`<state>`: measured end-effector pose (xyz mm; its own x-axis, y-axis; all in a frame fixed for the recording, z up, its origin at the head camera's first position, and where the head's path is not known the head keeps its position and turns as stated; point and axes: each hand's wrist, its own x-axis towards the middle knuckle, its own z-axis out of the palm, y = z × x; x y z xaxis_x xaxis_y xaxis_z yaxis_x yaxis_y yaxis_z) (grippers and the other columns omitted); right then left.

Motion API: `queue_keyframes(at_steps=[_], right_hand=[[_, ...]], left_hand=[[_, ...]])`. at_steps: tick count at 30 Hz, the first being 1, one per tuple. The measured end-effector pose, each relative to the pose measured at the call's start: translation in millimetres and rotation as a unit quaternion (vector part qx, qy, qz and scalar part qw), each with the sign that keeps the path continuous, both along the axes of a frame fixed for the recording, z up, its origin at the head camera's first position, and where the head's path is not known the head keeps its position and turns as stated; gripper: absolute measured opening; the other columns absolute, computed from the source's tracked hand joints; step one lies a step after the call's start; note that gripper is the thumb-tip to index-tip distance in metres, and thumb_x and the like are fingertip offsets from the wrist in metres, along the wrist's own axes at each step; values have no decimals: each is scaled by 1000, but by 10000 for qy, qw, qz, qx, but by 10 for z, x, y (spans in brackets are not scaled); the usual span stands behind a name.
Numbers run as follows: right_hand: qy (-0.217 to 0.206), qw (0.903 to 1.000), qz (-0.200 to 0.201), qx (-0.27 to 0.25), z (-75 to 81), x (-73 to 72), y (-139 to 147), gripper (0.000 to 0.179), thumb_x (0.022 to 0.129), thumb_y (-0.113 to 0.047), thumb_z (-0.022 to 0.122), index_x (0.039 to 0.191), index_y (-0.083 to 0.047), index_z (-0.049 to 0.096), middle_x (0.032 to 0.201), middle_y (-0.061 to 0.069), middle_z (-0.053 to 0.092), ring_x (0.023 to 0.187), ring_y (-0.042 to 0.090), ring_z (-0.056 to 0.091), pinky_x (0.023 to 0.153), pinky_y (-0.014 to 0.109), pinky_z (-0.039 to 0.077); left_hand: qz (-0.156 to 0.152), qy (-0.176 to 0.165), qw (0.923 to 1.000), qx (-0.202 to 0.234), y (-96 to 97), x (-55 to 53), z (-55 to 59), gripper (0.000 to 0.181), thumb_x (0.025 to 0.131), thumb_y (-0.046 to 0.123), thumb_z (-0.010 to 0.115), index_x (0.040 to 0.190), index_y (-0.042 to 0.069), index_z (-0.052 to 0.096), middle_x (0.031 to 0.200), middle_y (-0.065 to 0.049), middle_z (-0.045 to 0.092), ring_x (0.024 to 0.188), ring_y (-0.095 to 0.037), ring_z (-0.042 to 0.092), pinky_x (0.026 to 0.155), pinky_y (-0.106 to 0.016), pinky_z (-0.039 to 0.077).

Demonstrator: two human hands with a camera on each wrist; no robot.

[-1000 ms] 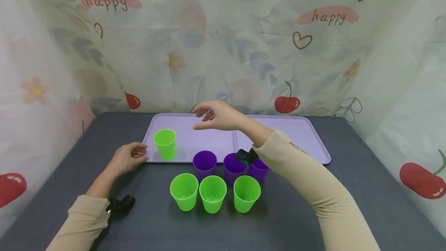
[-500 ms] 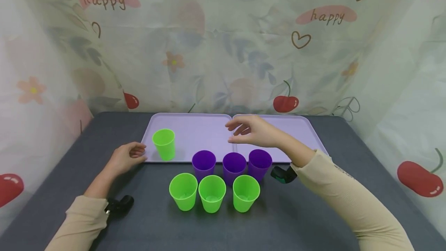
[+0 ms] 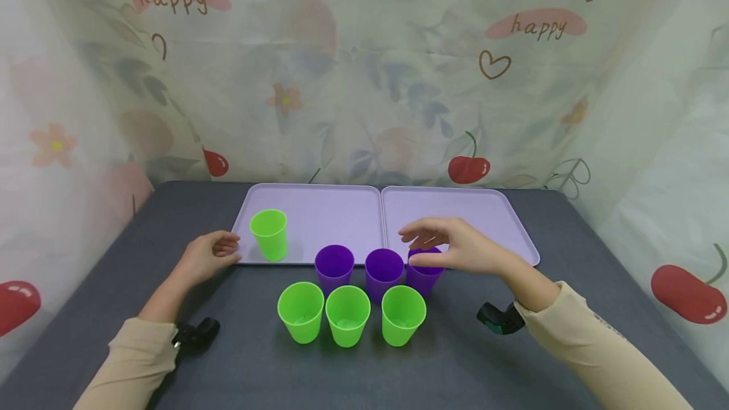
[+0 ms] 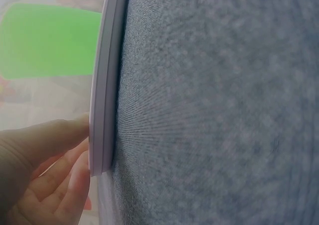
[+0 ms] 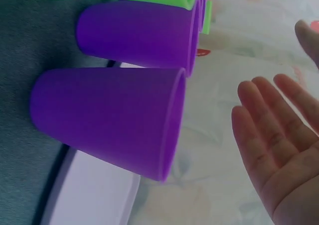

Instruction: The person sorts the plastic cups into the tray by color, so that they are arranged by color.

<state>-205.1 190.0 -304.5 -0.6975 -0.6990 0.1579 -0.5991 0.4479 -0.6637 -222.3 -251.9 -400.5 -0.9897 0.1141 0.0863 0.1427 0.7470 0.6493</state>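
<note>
My right hand hovers over the rightmost purple cup, thumb and fingers spread apart with nothing between them. In the right wrist view that purple cup stands upright, its rim a short way from the fingertips. Two more purple cups, the middle one and the left one, stand beside it. My left hand rests at the front left corner of the left lilac tray, relaxed fingertips at its rim. On that tray stands a green cup.
In front of the purple cups is a row of three green cups: left, middle, right. A right lilac tray lies against the left one on the dark grey cloth. A patterned curtain hangs behind.
My right hand has moved right and toward me, from above the left tray to the rightmost purple cup. The left hand and all the cups have stayed in place.
</note>
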Motion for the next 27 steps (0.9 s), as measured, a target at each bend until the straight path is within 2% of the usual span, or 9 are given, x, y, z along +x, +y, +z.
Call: queue_keyframes(at_steps=[8, 14, 18, 21, 27], right_hand=[[-237, 9989, 381, -134, -137, 96, 67, 45, 80, -20, 73, 121, -7, 59, 110, 9, 68, 99, 21, 66, 87, 30, 54], [-414, 9970, 655, -81, -204, 137, 72, 51, 79, -23, 75, 122, -2, 57, 113, 12, 67, 102, 23, 64, 88, 29, 53], [-404, 9951, 900, 34, -256, 167, 64, 52, 78, -23, 75, 121, -1, 57, 113, 12, 66, 102, 25, 64, 88, 28, 53], [-365, 9936, 1062, 69, -303, 182, 55, 51, 78, -24, 76, 120, -2, 57, 113, 12, 66, 103, 20, 64, 88, 29, 53], [-299, 9927, 1171, 11, -350, 210, 36, 53, 77, -25, 77, 120, -1, 57, 114, 11, 65, 103, 16, 63, 89, 29, 53]], left_hand=[[64, -3, 10000, -39, 11, 0, -9, 37, 83, 10, 68, 114, -10, 57, 108, -28, 64, 96, -37, 63, 83, -46, 53], [98, 3, 9999, -61, 5, -4, -15, 37, 83, 10, 68, 114, -9, 57, 108, -28, 64, 96, -36, 63, 82, -46, 53], [78, 10, 10000, -44, -4, -10, -24, 37, 84, 10, 68, 114, -9, 57, 108, -28, 64, 96, -36, 63, 83, -46, 53], [80, -5, 10000, -21, -9, -13, -29, 37, 84, 11, 68, 114, -9, 57, 108, -27, 64, 96, -36, 63, 83, -46, 53], [103, -81, 9999, -9, -12, -15, -29, 38, 84, 11, 67, 115, -9, 57, 110, -27, 63, 97, -36, 62, 84, -46, 52]])
